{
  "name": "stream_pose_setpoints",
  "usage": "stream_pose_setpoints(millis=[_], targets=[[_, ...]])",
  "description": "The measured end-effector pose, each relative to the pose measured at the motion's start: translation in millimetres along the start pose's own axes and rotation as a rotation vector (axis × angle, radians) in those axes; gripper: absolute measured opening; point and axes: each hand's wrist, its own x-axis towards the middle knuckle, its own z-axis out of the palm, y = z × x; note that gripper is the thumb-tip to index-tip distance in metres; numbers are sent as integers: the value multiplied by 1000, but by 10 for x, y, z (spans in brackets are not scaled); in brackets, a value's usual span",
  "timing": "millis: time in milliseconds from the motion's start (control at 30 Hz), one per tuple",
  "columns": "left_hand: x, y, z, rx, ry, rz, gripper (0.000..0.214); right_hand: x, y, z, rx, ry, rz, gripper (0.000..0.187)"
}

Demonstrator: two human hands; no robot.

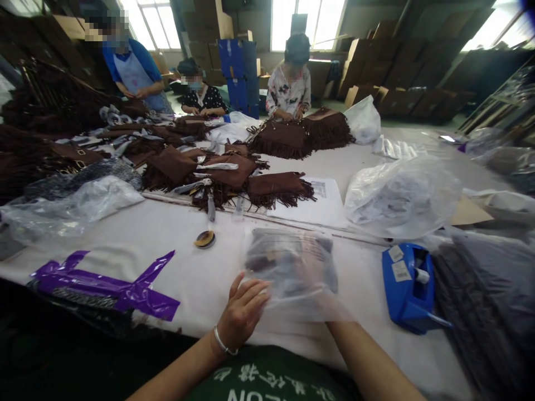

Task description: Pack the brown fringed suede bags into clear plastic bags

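A clear plastic bag [288, 303] lies on the white-covered table in front of me, with a dark, flat item [267, 253] inside; its kind is blurred by the plastic. My left hand [246, 306], with a bangle at the wrist, has its fingers closed at the bag's lower left edge. Through the bag's near side reaches my right hand [311, 259], resting over the dark item. Plastic and blur hide how its fingers are held. Left of the bag sits a small round disc [204, 239], dark with a yellowish part.
A blue tape dispenser [403, 287] stands at right beside stacked dark packs [485, 301]. Purple tape [108, 287] is stuck at the left front edge. Brown fringed bags [276, 186] and a stuffed plastic bag [401, 195] lie beyond. Several people work across the table.
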Motion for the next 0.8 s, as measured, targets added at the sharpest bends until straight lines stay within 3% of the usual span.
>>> stream_pose_setpoints(millis=[100, 167, 267, 333, 433, 500, 567, 633, 700, 800], targets=[[-294, -249, -50, 57, -152, 14, 58, -558, 271, -132, -34, -51, -42, 59], [-442, -377, -91, 50, -268, 26, 69, -1063, 411, -329, -36, -131, -80, 50], [-507, -461, -121, -22, -533, 109, 77, -1658, 485, -640, -29, -312, -127, 43], [-469, -473, -109, -71, -697, 148, 82, -1832, 449, -798, -62, -464, -123, 42], [-384, -489, -72, -103, -824, 113, 86, -1812, 279, -1007, -87, -696, -105, 37], [-337, -502, -54, -121, -871, 95, 86, -1695, 93, -1158, -44, -770, -99, 33], [-295, -506, -43, -138, -902, 85, 88, -1537, -94, -1291, 17, -752, -105, 28], [-255, -497, -44, -150, -924, 81, 91, -1360, -179, -1359, 77, -640, -133, 26], [-223, -487, -70, -157, -938, 87, 93, -1202, -76, -1343, 108, -552, -170, 29], [-210, -514, -191, -180, -923, 110, 88, -1102, 384, -1264, 127, -632, -256, 39]])
